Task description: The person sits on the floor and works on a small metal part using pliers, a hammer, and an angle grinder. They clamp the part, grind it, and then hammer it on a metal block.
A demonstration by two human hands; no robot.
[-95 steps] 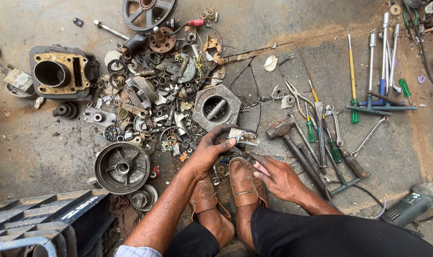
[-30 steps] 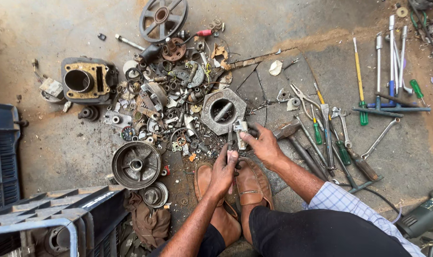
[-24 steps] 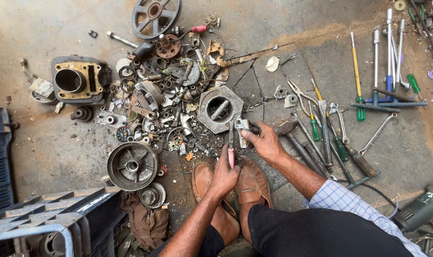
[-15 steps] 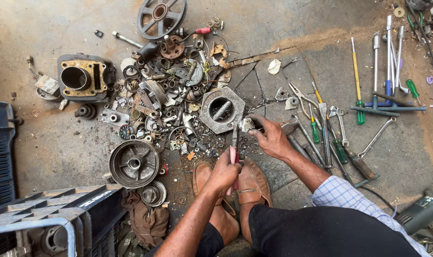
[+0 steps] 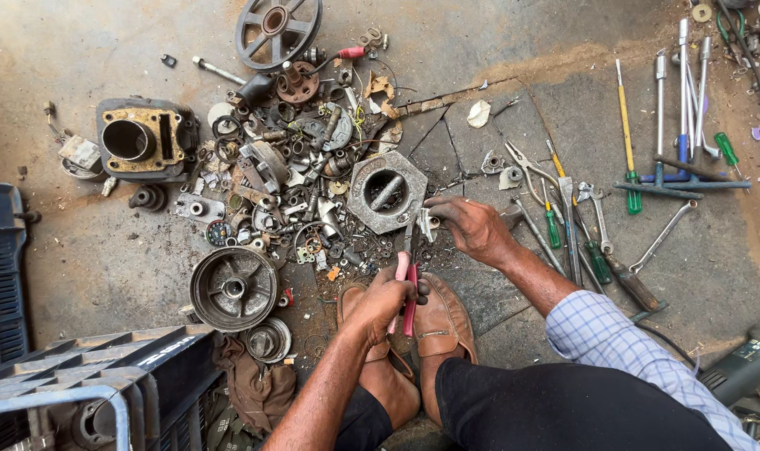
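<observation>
Head view shows a person squatting on the cracked concrete floor (image 5: pixel 497 134) over a spread of dismantled engine parts. Left hand (image 5: pixel 384 301) has its grip closed around the red-handled pliers (image 5: pixel 406 280), whose nose points up at a small metal fitting (image 5: pixel 424 224). Right hand (image 5: pixel 473 227) pinches that fitting, fingers closed on it, just beside the grey hexagonal metal housing (image 5: pixel 388 190). Judgement: work is mid-course; the fitting is held and engaged, not yet set down. Screwdrivers (image 5: pixel 563 230) lie untouched to the right.
</observation>
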